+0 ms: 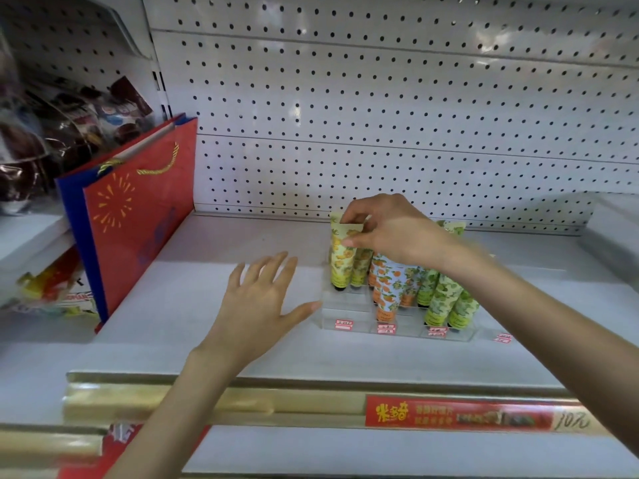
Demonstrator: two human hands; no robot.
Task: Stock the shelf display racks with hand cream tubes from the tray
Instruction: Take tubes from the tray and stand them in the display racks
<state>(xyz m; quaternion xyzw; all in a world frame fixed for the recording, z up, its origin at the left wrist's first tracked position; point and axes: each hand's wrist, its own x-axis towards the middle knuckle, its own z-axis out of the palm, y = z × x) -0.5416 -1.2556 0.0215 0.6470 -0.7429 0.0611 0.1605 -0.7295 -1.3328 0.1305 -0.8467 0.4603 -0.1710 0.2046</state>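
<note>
Yellow citrus-print hand cream tube: upright, left column of clear acrylic rack.
Right grip: pinches tube's top.
Left grip: wide, beside rack.

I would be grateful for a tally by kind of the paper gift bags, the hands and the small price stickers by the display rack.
Paper gift bags: 1
Hands: 2, left hand and right hand, which pinches a yellow tube
Small price stickers: 4, three on the display rack front, one further right
Total: 7
</note>
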